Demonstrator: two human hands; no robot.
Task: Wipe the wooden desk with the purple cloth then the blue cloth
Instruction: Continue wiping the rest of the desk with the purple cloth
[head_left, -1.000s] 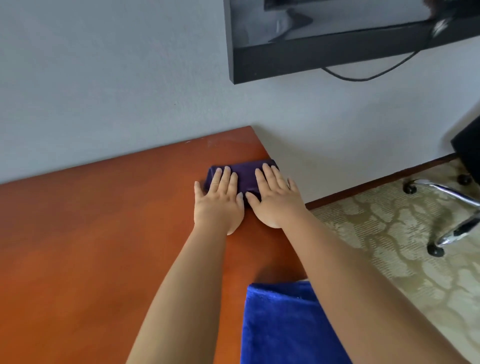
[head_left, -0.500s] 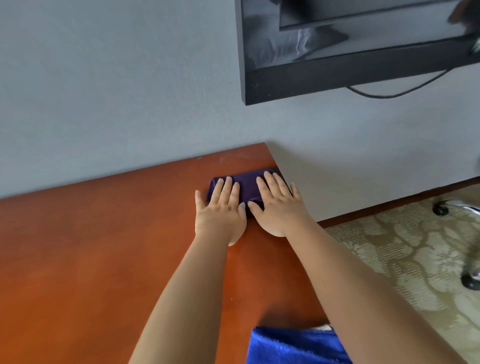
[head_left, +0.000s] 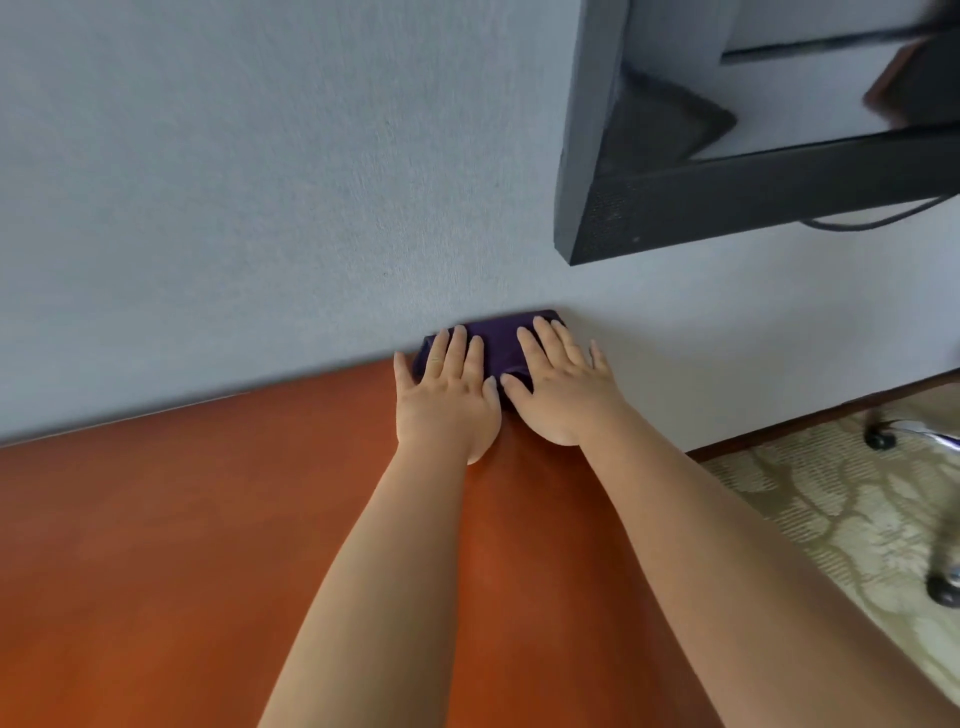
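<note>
**Head view: purple cloth pinned at the tabletop's far corner**

Head camera looks down two bare forearms onto a glossy reddish-brown tabletop (head_left: 182, 545) that runs up to a pale grey wall (head_left: 260, 182). Above and to the right of the purple cloth, a black-framed screen (head_left: 727, 171) hangs on that wall, with a dark cable (head_left: 878, 221) drooping beneath it. Lower right of the cloth, past the tabletop's edge, there's patterned beige carpet (head_left: 831, 519), a dark wooden skirting strip (head_left: 810, 415), and chrome chair legs on black castors (head_left: 940, 592).

And the purple cloth (head_left: 501, 345) itself: folded into a narrow strip, lying flat right at the far corner, its far edge against the wall. Its long axis runs along the wall line, left to right, the right end sitting slightly higher in frame.

Left hand (head_left: 447, 395) flat on the cloth's left end, fingers straight and close together, heel of the palm on bare wood. Right hand (head_left: 561, 387) flat on the right end, fingers straight and slightly fanned. Both press down, thumbs nearly meeting between them.
</note>
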